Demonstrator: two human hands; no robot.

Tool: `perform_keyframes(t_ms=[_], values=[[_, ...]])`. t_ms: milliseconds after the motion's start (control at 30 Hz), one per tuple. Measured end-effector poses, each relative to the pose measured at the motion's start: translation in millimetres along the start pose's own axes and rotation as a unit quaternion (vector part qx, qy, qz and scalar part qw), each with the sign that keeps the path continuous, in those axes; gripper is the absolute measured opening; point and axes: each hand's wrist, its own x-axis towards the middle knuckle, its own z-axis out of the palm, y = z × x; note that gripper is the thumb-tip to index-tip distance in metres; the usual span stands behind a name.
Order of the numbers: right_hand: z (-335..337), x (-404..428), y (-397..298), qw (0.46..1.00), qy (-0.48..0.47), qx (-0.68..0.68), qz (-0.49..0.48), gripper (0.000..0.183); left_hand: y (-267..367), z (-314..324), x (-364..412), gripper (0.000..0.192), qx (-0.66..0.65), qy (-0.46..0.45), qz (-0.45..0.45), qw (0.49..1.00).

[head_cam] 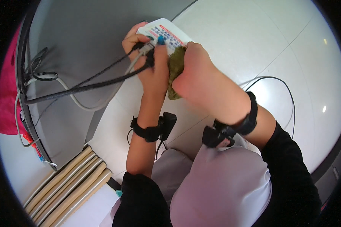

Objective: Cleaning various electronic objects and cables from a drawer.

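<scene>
My left hand [155,68] holds a white plastic box-shaped device [177,32] at its left side. The face turned up bears printed writing. A light grey cable [135,61] with a grey plug, a thick black cable [108,82] and a thinner dark cable [101,73] run to the device by my left fingers; a small blue part [160,40] shows there too. In my right hand [199,71] is an olive-green cloth [176,62], pressed against the device's near right edge. My right fingers are mostly hidden behind the hand and blurred.
A grey panel [82,31] stands at left, with looped cables [42,68] along its edge. Below it lie several beige padded rolls [71,184]. Pink fabric [7,113] hangs beyond the panel. Over the tiled floor [244,34] curves a thin black cable [291,98].
</scene>
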Motion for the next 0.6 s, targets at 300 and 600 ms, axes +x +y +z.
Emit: perform_keyframes(t_ms=[300,600], values=[[-30.5,84.4,-29.6,0.958,-0.165,-0.156,-0.175,0.065,36.8,3.3,-4.7,0.034,-0.069,0.017,-0.031,0.997],[-69.7,34.8,47.7,0.679,-0.24,-0.483,-0.499,0.04,36.0,-6.7,-19.0,0.046,-0.067,0.026,-0.212,0.975]])
